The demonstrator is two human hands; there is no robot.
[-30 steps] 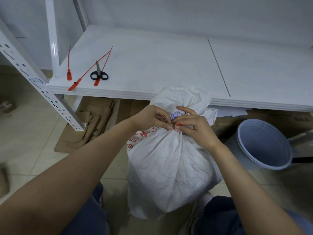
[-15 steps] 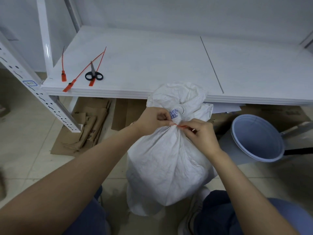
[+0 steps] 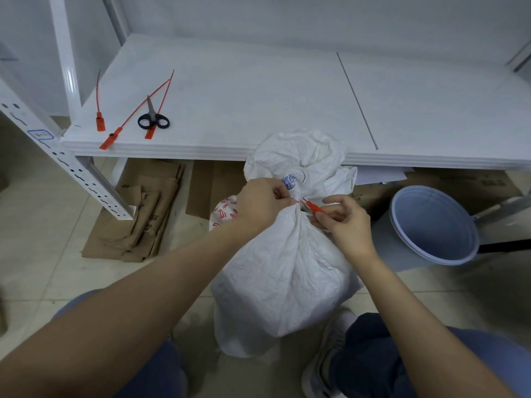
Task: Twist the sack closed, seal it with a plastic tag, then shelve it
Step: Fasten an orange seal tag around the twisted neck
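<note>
1. The white woven sack (image 3: 287, 268) stands on the floor between the person's knees. Its neck is already twisted into a tight waist, and the loose top billows just above the grip.
2. A red plastic tag (image 3: 314, 208) circles that waist, so the sealing step looks to be in hand: the twisting seems done and shelving has not begun.
3. The left hand (image 3: 261, 202) is curled at the near-left side of the neck and pinches the tag's thin strap between thumb and fingertip.
4. The right hand (image 3: 347, 222), just across the neck, pinches the tag's thicker locking head with its thumb and lower fingers, the index finger lifted clear.
5. Whether the strap has passed fully through the head cannot be told; the hands hide the join.
6. The next move probably calls for drawing the strap and head apart until the loop bites into the twisted fabric, while keeping the twist from unwinding.
7. The white shelf board (image 3: 258, 96) lies beyond and above the grip, and the sack would have to be lifted onto it.
8. Well left of the grip, black scissors (image 3: 153, 122) rest on that board among spare red tags (image 3: 110, 139), possibly for trimming the tail.
</note>
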